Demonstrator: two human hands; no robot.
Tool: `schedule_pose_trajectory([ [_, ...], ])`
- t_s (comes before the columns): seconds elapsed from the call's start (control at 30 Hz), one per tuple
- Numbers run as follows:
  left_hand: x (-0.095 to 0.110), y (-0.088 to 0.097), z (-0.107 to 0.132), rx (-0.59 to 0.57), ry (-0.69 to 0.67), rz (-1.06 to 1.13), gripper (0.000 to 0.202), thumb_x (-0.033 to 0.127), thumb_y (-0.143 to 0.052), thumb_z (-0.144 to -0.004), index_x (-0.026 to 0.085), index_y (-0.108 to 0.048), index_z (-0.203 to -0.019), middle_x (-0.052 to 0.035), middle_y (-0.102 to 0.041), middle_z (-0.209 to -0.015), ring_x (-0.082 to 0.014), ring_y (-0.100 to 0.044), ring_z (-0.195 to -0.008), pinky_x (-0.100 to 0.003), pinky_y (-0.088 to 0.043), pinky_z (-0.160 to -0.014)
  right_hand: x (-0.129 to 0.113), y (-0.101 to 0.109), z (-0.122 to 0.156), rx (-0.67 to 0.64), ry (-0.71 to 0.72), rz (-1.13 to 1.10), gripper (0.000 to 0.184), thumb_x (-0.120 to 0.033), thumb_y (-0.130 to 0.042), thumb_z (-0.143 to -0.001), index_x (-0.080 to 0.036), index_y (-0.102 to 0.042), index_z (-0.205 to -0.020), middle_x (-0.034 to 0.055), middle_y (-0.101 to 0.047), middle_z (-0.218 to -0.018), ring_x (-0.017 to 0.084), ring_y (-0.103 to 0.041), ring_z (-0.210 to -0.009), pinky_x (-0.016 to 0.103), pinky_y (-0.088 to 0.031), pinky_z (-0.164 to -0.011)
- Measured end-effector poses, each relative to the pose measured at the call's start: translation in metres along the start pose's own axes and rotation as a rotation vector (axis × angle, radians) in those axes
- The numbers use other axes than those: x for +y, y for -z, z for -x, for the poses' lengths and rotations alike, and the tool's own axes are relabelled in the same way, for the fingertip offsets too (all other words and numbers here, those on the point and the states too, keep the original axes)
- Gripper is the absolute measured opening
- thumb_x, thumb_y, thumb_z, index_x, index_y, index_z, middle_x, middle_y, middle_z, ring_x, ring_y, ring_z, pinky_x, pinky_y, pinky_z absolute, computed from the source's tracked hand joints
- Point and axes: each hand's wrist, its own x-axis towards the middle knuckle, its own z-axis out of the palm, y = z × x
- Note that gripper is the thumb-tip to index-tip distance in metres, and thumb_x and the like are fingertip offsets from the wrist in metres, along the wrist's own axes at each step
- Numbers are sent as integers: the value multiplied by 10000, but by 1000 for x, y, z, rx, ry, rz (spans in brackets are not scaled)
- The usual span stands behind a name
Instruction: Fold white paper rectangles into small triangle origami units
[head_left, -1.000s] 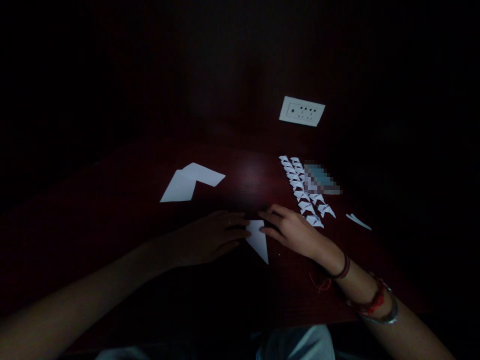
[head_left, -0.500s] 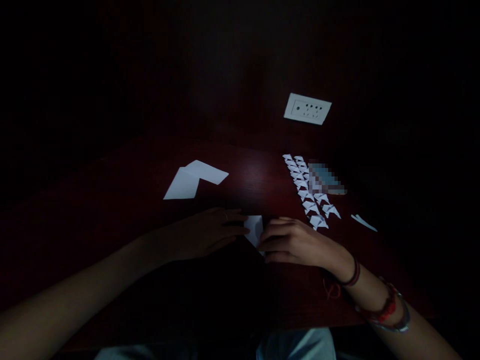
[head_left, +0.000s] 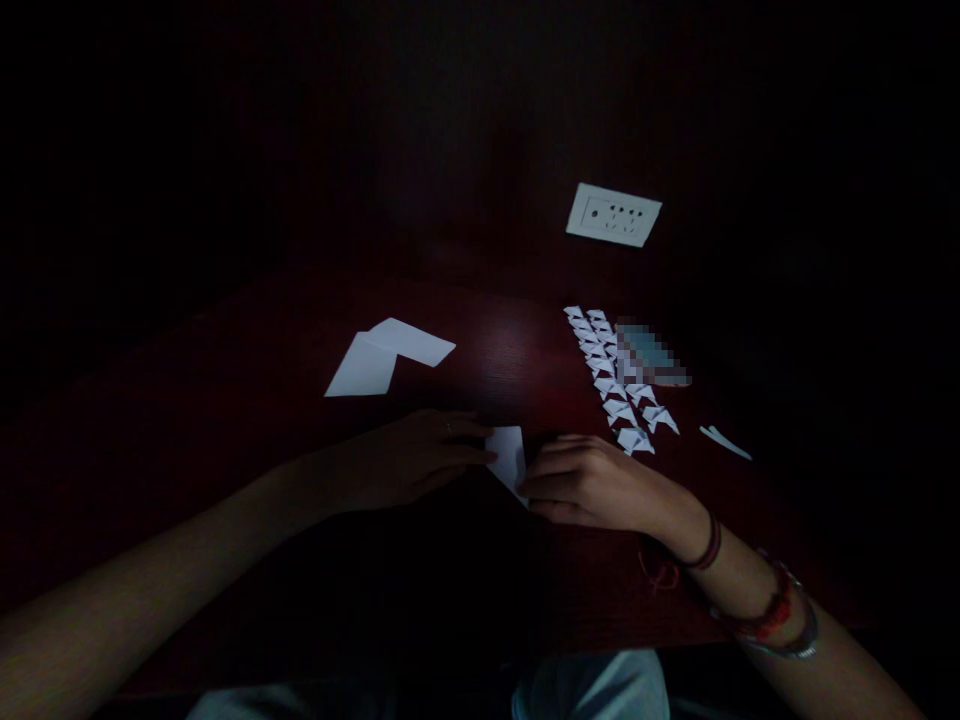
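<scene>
A small piece of white paper [head_left: 508, 458] lies on the dark red table between my hands, its lower edge slanting as if folded. My left hand [head_left: 420, 455], in shadow, is stretched out flat with its fingertips on the paper's left edge. At the paper's right edge, the fingers of my right hand [head_left: 574, 482] are bent and gathered on it; their tips are partly hidden. Two rows of small folded white paper pieces [head_left: 619, 412] stand to the right, beyond my right hand.
Two overlapping white paper sheets [head_left: 364, 364] lie at the back left. A blurred-out flat object [head_left: 652, 355] is beside the folded rows, and thin white strips [head_left: 724, 441] lie farther right. A white socket plate [head_left: 613, 215] is on the back wall.
Both hands stay almost where they were at the paper. My right fingers have drawn slightly closer together, and a little more of the paper shows.
</scene>
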Motion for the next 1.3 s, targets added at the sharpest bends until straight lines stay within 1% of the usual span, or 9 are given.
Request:
schedule_pose_trajectory([
  [0.13,2,1,-1,19,-11,-3,291,204,-417,-856,267,-501,-1127,-8,-457,-1220,-184,-349,-1165,-346,-333,-950,-1,-2,-2,27,2,-14,217,-281,-414,-847,-194,-604,-906,20,-606,-849,132,-505,-817,273,-378,-743],
  [0.33,0,0,-2,22,-16,7,314,176,-442,-838,281,-497,-1129,-2,-450,-1227,-183,-351,-1164,-345,-331,-950,-1,-1,-3,14,9,-49,234,-342,-438,-829,-195,-601,-911,13,-600,-861,126,-499,-828,256,-380,-760],
  [0.47,-1,1,-2,19,-16,11,297,182,-430,-844,266,-506,-1118,-13,-443,-1233,-189,-352,-1162,-357,-326,-949,-1,-3,-3,12,0,7,205,-299,-439,-834,-198,-586,-936,9,-596,-879,132,-499,-840,268,-377,-765],
  [0.6,0,1,-2,10,-9,2,280,192,-429,-846,256,-517,-1104,-17,-453,-1225,-189,-362,-1154,-358,-329,-947,-3,-3,-3,8,-13,74,236,-254,-418,-845,-194,-541,-1037,19,-593,-860,133,-503,-801,273,-384,-733],
  [0.7,-1,1,-2,-4,4,-7,281,191,-430,-847,259,-513,-1107,-10,-439,-1238,-184,-352,-1161,-352,-324,-953,-5,0,-2,-1,-1,88,245,-214,-399,-853,-194,-528,-1061,21,-590,-848,123,-503,-785,262,-388,-716],
  [0.87,-3,-2,-1,2,-5,-23,288,193,-435,-842,258,-508,-1114,-11,-423,-1249,-185,-357,-1154,-351,-339,-942,-2,1,-1,-17,32,29,215,-269,-429,-841,-198,-557,-997,20,-580,-897,122,-496,-837,249,-393,-724],
  [0.93,-3,-2,-1,11,-15,-26,291,189,-435,-841,254,-509,-1115,-16,-434,-1238,-187,-364,-1148,-355,-341,-941,-2,0,-1,-15,28,65,190,-244,-423,-843,-190,-573,-945,25,-581,-877,128,-496,-836,257,-390,-717],
  [1.1,-3,-2,-1,39,-23,-15,308,175,-446,-830,260,-503,-1120,-16,-429,-1242,-187,-385,-1131,-356,-350,-936,-4,-1,-2,-10,35,173,171,-182,-420,-839,-172,-576,-770,18,-569,-768,120,-484,-733,261,-366,-654],
  [1.3,-2,-1,-1,27,-24,-21,312,178,-449,-830,260,-495,-1128,-10,-430,-1244,-180,-369,-1145,-345,-337,-948,-8,1,-5,30,29,235,184,-150,-405,-837,-167,-527,-700,6,-533,-698,107,-458,-677,256,-332,-617],
])
